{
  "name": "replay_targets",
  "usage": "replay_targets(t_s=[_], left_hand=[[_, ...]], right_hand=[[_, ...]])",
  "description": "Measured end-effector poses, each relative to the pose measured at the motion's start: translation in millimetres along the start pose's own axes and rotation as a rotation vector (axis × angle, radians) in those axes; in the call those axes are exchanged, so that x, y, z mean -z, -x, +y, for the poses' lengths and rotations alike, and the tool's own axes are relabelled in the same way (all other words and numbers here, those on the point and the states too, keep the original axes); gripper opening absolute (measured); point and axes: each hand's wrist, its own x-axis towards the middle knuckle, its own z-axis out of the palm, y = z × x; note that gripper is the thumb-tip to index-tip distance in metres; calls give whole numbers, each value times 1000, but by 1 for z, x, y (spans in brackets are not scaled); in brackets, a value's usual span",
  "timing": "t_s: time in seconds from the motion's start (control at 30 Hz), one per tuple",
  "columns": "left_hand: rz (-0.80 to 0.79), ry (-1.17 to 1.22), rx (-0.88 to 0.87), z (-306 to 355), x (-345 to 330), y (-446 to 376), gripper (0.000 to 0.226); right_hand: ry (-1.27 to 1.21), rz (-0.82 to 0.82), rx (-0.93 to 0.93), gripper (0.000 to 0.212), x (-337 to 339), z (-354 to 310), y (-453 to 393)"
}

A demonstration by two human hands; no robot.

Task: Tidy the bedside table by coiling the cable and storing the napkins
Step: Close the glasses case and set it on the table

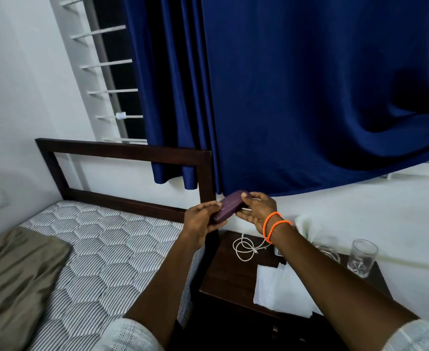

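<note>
**A:** While both hands are up over the tabletop [223,272], what's actually in them?

**B:** A purple case [229,206]. Left hand [202,220] is curled round its lower end, right hand [257,210] pinches the upper end with thumb on top. A bit of white cable end shows under the right fingers, can't tell if it's plugged in or just gripped.

**A:** And the cable itself?

**B:** Cable [246,247] lies in a loose coil at the back of the tabletop, just below the hands. One end runs off under the right wrist, which has two orange bands [274,226] on it.

**A:** Napkins?

**B:** Napkins [281,290] are spread flat near the front edge, and the right forearm crosses over them, hiding part of the pile. More white tissue sticks up behind the arm, blurry.

**A:** Anything else crowding it?

**B:** A glass [362,258] at the right edge, another see-through thing beside it half hidden by the arm. Bed [102,249] sits tight on the left, blue curtain [297,97] hangs behind.
</note>
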Motion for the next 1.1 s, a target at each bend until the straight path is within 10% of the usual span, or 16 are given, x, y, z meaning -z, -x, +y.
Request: replay_targets(t_s=[0.7, 1.1], left_hand=[[163, -328, 416, -142, 85, -64, 14], [227, -646, 368, -192, 99, -97, 25]], right_hand=[[192, 122, -289, 28, 23, 191, -68], [455, 187, -290, 27, 31, 239, -86]])
